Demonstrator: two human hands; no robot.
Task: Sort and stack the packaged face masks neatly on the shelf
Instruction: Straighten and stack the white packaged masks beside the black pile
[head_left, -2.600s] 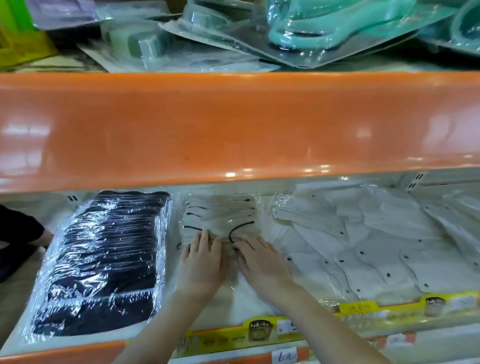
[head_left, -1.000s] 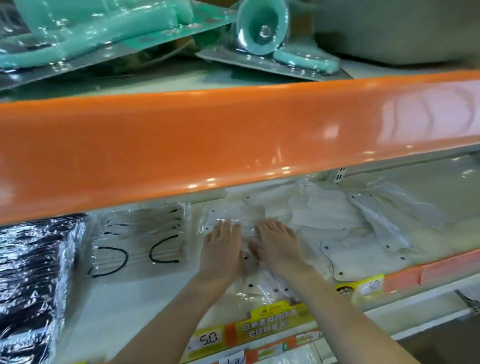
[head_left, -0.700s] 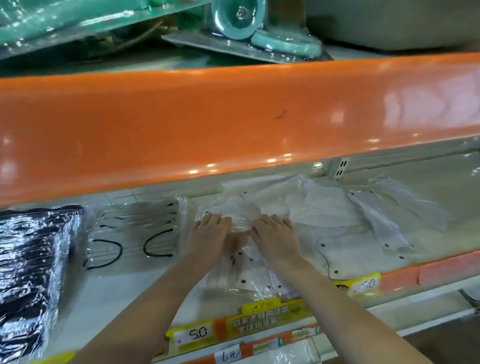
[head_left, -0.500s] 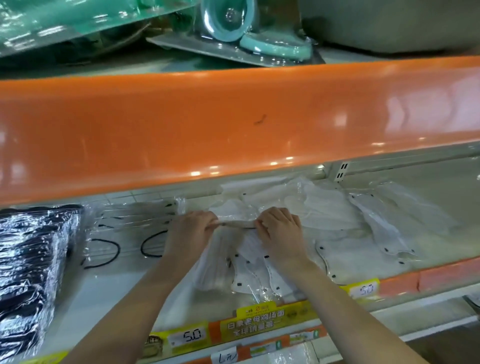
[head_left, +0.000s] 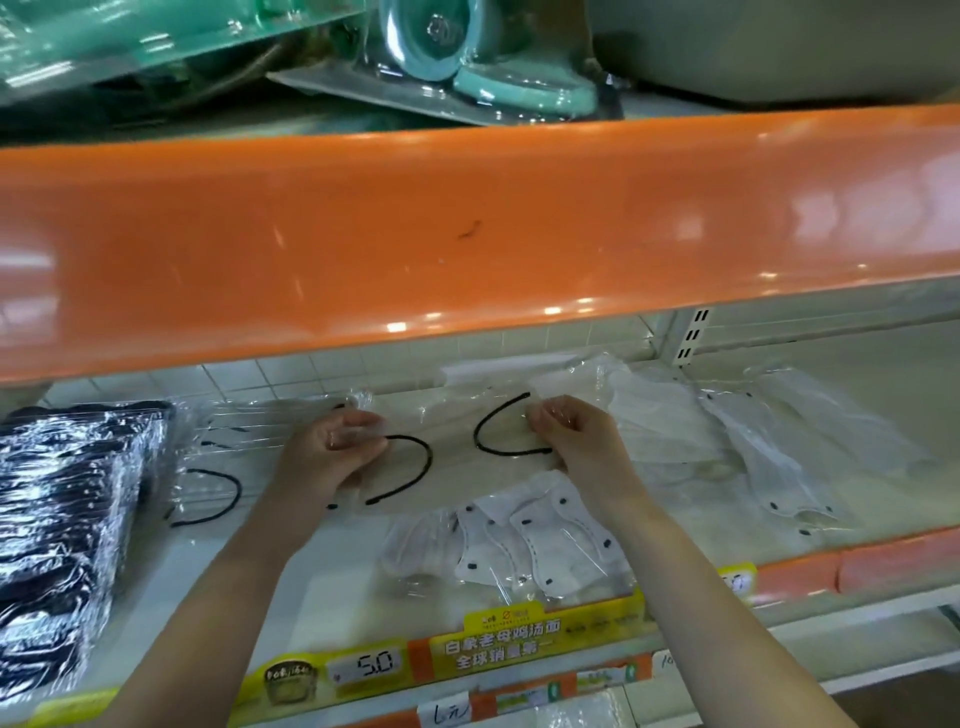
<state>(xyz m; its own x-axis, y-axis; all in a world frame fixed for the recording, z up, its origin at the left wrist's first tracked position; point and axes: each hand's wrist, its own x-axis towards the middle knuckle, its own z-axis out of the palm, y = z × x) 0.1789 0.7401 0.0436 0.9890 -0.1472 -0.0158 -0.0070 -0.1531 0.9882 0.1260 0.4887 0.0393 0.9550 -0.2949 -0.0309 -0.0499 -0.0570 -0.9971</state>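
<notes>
Glossy orange shelf edge (head_left: 467, 234) up top, teal plastic goods in clear packaging (head_left: 467, 57) above it, yellow price label reading 5.0 (head_left: 371, 665) along the front rail

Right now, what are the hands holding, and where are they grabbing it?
Both hands hold one clear-wrapped pack of masks with black ear loops. The left hand pinches its left end, the right hand its right end.
</notes>
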